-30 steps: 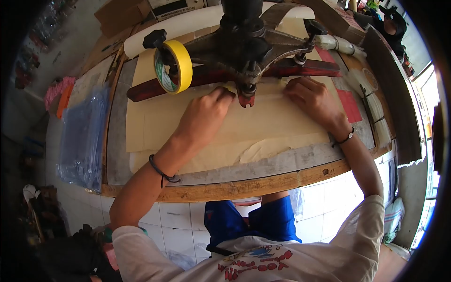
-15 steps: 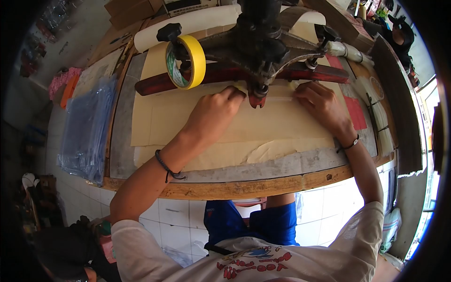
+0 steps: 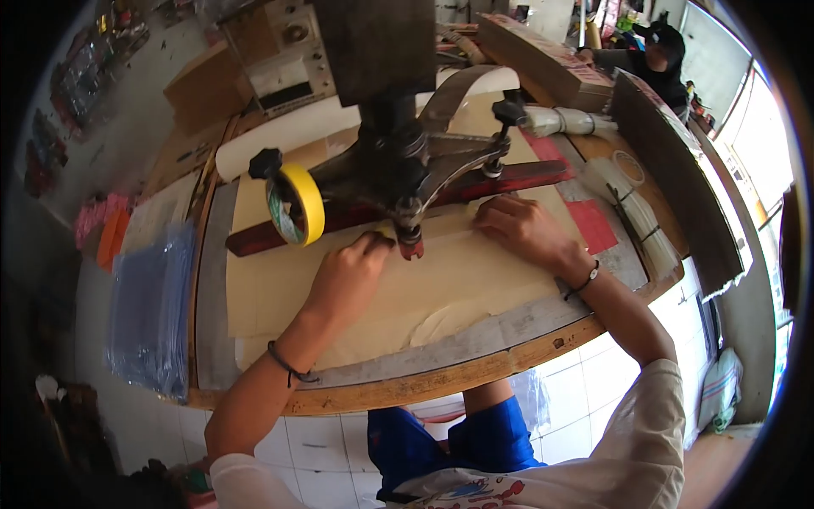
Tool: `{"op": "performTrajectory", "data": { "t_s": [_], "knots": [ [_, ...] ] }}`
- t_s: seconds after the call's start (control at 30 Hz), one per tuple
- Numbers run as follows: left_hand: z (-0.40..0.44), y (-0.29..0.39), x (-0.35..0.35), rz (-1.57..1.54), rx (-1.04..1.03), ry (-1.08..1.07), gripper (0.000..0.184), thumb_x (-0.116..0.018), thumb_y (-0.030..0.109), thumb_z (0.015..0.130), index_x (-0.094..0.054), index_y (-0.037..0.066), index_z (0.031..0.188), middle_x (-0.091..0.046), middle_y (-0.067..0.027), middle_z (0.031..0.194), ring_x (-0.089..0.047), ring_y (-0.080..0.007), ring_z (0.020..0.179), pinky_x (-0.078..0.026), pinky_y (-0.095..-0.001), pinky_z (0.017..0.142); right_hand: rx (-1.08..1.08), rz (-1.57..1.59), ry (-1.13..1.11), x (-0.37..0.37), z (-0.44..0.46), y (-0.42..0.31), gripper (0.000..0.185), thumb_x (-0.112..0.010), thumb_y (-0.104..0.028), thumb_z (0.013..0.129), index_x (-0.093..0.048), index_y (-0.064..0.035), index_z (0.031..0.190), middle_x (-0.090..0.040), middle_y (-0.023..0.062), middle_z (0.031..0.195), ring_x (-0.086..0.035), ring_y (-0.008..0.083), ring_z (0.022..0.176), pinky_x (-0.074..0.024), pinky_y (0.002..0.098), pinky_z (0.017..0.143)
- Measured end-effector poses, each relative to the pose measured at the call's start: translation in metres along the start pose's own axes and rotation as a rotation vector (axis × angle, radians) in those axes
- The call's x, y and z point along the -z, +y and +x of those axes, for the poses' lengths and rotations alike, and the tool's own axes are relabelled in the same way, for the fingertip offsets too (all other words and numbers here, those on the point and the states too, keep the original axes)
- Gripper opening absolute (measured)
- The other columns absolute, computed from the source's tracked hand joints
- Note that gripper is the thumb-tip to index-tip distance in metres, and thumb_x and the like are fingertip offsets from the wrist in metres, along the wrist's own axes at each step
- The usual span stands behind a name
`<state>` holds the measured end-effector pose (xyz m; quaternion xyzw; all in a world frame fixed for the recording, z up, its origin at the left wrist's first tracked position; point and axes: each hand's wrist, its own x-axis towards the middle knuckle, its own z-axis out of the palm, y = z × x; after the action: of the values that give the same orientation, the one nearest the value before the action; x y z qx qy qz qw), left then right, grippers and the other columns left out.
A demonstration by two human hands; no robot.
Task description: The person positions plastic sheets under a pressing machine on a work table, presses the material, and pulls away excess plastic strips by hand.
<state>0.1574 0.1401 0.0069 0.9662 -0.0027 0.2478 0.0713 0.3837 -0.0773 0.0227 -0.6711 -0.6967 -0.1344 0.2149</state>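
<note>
My left hand (image 3: 349,270) is closed, its fingertips pinched together at the near side of a dark red bar (image 3: 343,212). On the other side of the machine's centre fitting (image 3: 409,237), my right hand (image 3: 527,229) has its fingers curled down close to the same bar. Something thin and pale, perhaps clear film, shows faintly between the hands, but what the fingertips hold is hidden. Under both hands lies a cream sheet (image 3: 365,314) with a wrinkled near edge. A yellow tape roll (image 3: 312,204) hangs on the left knob of the black press (image 3: 398,161).
Clear plastic sleeves (image 3: 151,305) are stacked at the left. A white roll (image 3: 280,140) lies behind the press. Bundled translucent strips (image 3: 632,204) and a long cardboard piece (image 3: 678,182) stand at the right. Another person (image 3: 657,64) is at the back right.
The view has tilted up and turned slightly right, so the press and hands appear lower and further left. Both hands keep nearly the same place beside the bar.
</note>
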Motion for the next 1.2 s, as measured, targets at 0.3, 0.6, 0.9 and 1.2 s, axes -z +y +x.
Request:
{"op": "performTrajectory", "data": {
  "t_s": [0.3, 0.6, 0.9, 1.2],
  "knots": [
    [0.0001, 0.0016, 0.0034, 0.0, 0.007, -0.005, 0.02, -0.06, 0.0, 0.083, -0.066, 0.002, 0.102, -0.068, -0.0128, 0.099, -0.07, -0.0315, 0.08, -0.059, -0.0401, 0.068, -0.009, 0.031, 0.018, -0.0008, 0.0004, -0.0021, 0.013, -0.069, -0.009, 0.084, -0.065, -0.006, 0.096, -0.066, 0.0083, 0.097, -0.067, 0.0284, 0.087, -0.0569, 0.0386, 0.075],
    [0.0005, 0.0021, 0.0046, 0.009, 0.001, 0.007, 0.018, -0.061, 0.001, 0.083, -0.067, 0.003, 0.1, -0.068, -0.0112, 0.1, -0.07, -0.03, 0.08, -0.059, -0.0379, 0.068, -0.014, 0.009, 0.01, -0.0012, 0.0011, -0.0003, 0.012, -0.067, -0.012, 0.085, -0.062, -0.0064, 0.094, -0.065, 0.0063, 0.094, -0.067, 0.0268, 0.087, -0.0569, 0.0389, 0.073],
    [0.0, 0.0032, 0.0031, -0.006, 0.018, 0.009, 0.018, -0.061, 0.001, 0.083, -0.067, 0.003, 0.099, -0.068, -0.0102, 0.1, -0.07, -0.0298, 0.08, -0.059, -0.0385, 0.068, -0.034, 0.024, 0.007, 0.001, 0.0009, -0.0024, 0.013, -0.069, -0.009, 0.084, -0.065, -0.0064, 0.096, -0.066, 0.007, 0.099, -0.067, 0.028, 0.086, -0.0563, 0.0386, 0.074],
    [0.0008, 0.0035, 0.0041, -0.02, 0.026, 0.014, 0.017, -0.06, 0.001, 0.084, -0.067, 0.004, 0.099, -0.068, -0.0102, 0.099, -0.07, -0.0305, 0.081, -0.059, -0.0396, 0.068, -0.019, -0.011, -0.009, -0.0008, -0.0002, 0.0007, 0.011, -0.064, -0.015, 0.089, -0.061, -0.0073, 0.097, -0.065, 0.0059, 0.098, -0.067, 0.0257, 0.09, -0.057, 0.0391, 0.075]
  ]
}}
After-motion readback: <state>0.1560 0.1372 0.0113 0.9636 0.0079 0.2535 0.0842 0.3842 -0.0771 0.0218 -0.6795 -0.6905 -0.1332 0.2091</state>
